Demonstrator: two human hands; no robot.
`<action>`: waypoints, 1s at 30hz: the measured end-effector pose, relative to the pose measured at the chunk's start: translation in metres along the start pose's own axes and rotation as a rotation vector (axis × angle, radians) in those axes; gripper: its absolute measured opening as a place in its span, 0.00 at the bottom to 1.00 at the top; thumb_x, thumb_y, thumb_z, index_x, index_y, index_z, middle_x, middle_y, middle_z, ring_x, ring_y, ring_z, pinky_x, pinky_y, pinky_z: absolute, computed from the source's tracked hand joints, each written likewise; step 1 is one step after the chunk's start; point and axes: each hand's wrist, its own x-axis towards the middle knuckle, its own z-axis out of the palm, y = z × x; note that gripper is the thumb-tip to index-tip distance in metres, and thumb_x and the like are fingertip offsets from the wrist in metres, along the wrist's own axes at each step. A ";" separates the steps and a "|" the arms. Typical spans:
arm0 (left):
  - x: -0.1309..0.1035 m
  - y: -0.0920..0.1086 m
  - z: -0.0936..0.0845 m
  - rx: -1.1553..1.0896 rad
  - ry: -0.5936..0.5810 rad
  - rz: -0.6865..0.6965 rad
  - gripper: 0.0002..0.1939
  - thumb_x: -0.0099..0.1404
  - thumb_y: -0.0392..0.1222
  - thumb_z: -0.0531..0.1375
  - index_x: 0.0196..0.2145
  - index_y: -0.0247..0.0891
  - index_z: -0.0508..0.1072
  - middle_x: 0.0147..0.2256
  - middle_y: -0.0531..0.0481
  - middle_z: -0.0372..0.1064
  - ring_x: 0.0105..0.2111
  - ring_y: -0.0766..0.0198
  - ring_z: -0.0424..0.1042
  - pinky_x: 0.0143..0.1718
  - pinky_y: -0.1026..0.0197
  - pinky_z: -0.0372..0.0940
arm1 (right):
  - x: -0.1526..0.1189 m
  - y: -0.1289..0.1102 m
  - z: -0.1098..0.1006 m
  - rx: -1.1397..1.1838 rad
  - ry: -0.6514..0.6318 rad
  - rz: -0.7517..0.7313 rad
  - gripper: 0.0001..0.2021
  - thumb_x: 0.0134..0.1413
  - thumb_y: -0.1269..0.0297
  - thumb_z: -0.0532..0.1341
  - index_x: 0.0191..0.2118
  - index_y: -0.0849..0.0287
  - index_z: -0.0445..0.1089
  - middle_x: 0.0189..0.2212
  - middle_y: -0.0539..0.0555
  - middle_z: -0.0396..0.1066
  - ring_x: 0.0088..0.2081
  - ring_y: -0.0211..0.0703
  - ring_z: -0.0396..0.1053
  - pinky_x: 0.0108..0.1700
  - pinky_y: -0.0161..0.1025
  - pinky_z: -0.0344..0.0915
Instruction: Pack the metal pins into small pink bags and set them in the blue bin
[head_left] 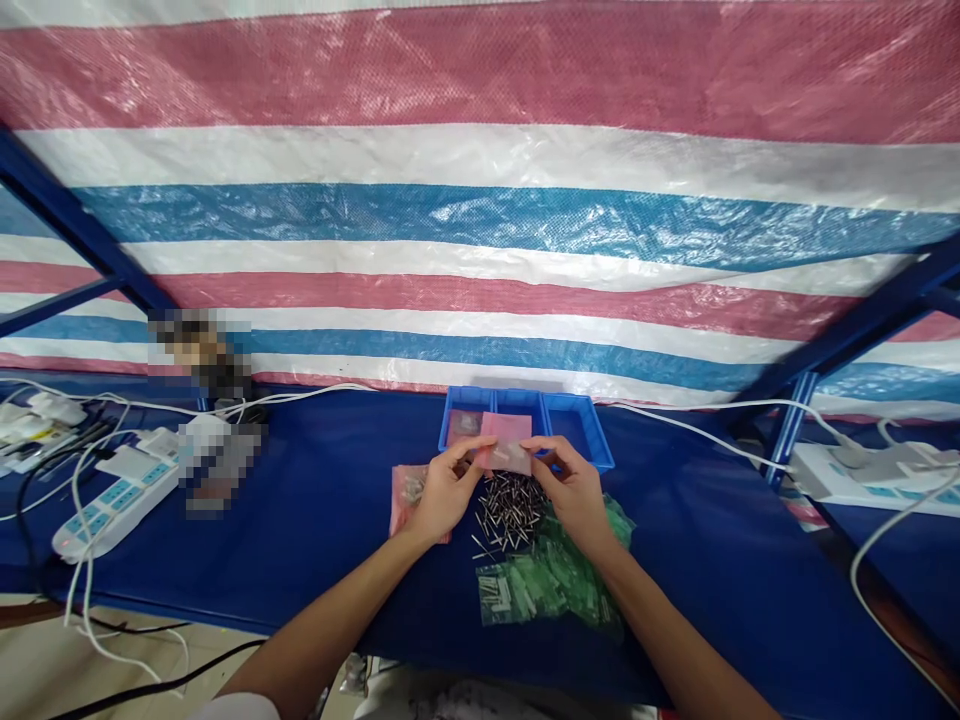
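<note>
bare forearms up front, with left hand and right hand each pinching an edge of a pink bag, between the pin pile and blue tray. green bags sit near the right wrist.

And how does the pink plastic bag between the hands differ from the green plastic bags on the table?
Position: the pink plastic bag is held up between the left hand and right hand; the green plastic bags lie on the blue table.
Arrangement: the pink bag is held singly, while the green bags overlap in a heap.
Colour: one is pink, the others green.
Both look like thin, see-through plastic.
</note>
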 end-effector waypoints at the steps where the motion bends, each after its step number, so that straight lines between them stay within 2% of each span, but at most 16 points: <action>1: 0.000 0.001 0.000 0.003 0.003 0.004 0.18 0.73 0.49 0.64 0.55 0.41 0.80 0.47 0.44 0.79 0.35 0.61 0.75 0.33 0.62 0.67 | 0.000 0.000 0.000 -0.009 -0.001 -0.014 0.10 0.63 0.54 0.67 0.45 0.53 0.79 0.42 0.55 0.73 0.32 0.43 0.65 0.30 0.38 0.62; 3: 0.001 0.003 0.000 0.017 0.006 0.025 0.16 0.73 0.49 0.64 0.53 0.41 0.81 0.46 0.44 0.78 0.36 0.60 0.75 0.36 0.62 0.67 | 0.000 -0.001 0.001 -0.016 -0.001 -0.031 0.10 0.63 0.54 0.68 0.45 0.52 0.79 0.43 0.55 0.72 0.33 0.43 0.66 0.31 0.39 0.63; 6: 0.002 0.006 0.000 0.072 0.026 0.099 0.14 0.73 0.50 0.64 0.49 0.41 0.83 0.47 0.43 0.75 0.43 0.57 0.74 0.42 0.60 0.68 | -0.001 -0.002 0.000 -0.009 0.000 -0.026 0.11 0.63 0.52 0.68 0.43 0.53 0.79 0.45 0.56 0.71 0.32 0.42 0.65 0.30 0.39 0.62; 10: 0.004 0.007 0.001 0.079 0.062 0.143 0.14 0.73 0.52 0.65 0.46 0.40 0.83 0.50 0.42 0.73 0.48 0.55 0.73 0.46 0.58 0.68 | -0.001 -0.002 0.000 0.010 -0.029 0.052 0.13 0.63 0.49 0.67 0.42 0.53 0.77 0.36 0.54 0.73 0.29 0.42 0.63 0.28 0.39 0.59; 12: 0.003 0.005 0.002 0.054 0.054 0.112 0.14 0.73 0.51 0.64 0.44 0.39 0.82 0.48 0.43 0.75 0.47 0.55 0.73 0.46 0.58 0.68 | -0.001 -0.001 0.001 0.022 -0.042 0.076 0.13 0.64 0.49 0.67 0.41 0.54 0.76 0.32 0.52 0.71 0.28 0.42 0.62 0.28 0.39 0.58; 15: 0.002 0.003 0.003 0.053 0.049 0.033 0.16 0.73 0.53 0.64 0.42 0.36 0.80 0.37 0.47 0.76 0.38 0.59 0.73 0.41 0.60 0.66 | -0.001 0.004 0.003 0.058 -0.044 0.094 0.13 0.65 0.49 0.66 0.41 0.55 0.74 0.31 0.51 0.71 0.28 0.41 0.62 0.27 0.38 0.57; 18: 0.001 0.002 0.004 0.022 0.060 -0.007 0.18 0.72 0.54 0.65 0.49 0.37 0.77 0.33 0.51 0.72 0.33 0.63 0.69 0.36 0.62 0.64 | -0.001 0.009 0.005 0.130 -0.031 0.116 0.14 0.64 0.50 0.67 0.43 0.54 0.72 0.31 0.50 0.70 0.28 0.41 0.63 0.27 0.37 0.57; 21: 0.002 0.002 0.003 -0.018 0.061 0.014 0.25 0.73 0.52 0.65 0.62 0.41 0.69 0.36 0.51 0.71 0.33 0.64 0.68 0.36 0.63 0.65 | -0.001 0.010 0.005 0.185 -0.031 0.131 0.14 0.64 0.52 0.67 0.48 0.52 0.69 0.28 0.48 0.70 0.27 0.41 0.63 0.28 0.37 0.58; 23: 0.002 0.002 0.002 -0.022 0.066 0.036 0.25 0.74 0.50 0.63 0.65 0.43 0.68 0.41 0.49 0.71 0.36 0.63 0.70 0.39 0.62 0.67 | 0.000 0.008 0.004 0.152 -0.029 0.110 0.13 0.65 0.52 0.66 0.48 0.53 0.72 0.30 0.50 0.72 0.29 0.42 0.65 0.31 0.38 0.60; 26: 0.002 0.003 0.000 0.036 0.049 0.079 0.16 0.77 0.47 0.58 0.58 0.42 0.75 0.45 0.46 0.72 0.40 0.60 0.71 0.43 0.60 0.68 | 0.001 0.003 0.003 0.058 -0.004 0.074 0.12 0.66 0.52 0.65 0.42 0.54 0.78 0.37 0.54 0.75 0.36 0.46 0.69 0.35 0.40 0.63; 30: 0.002 0.003 0.000 0.099 0.046 0.120 0.12 0.75 0.45 0.61 0.53 0.43 0.80 0.50 0.45 0.70 0.40 0.62 0.70 0.39 0.62 0.67 | 0.000 0.001 0.001 0.068 -0.001 0.141 0.13 0.66 0.51 0.62 0.42 0.54 0.80 0.38 0.54 0.76 0.31 0.45 0.66 0.30 0.39 0.59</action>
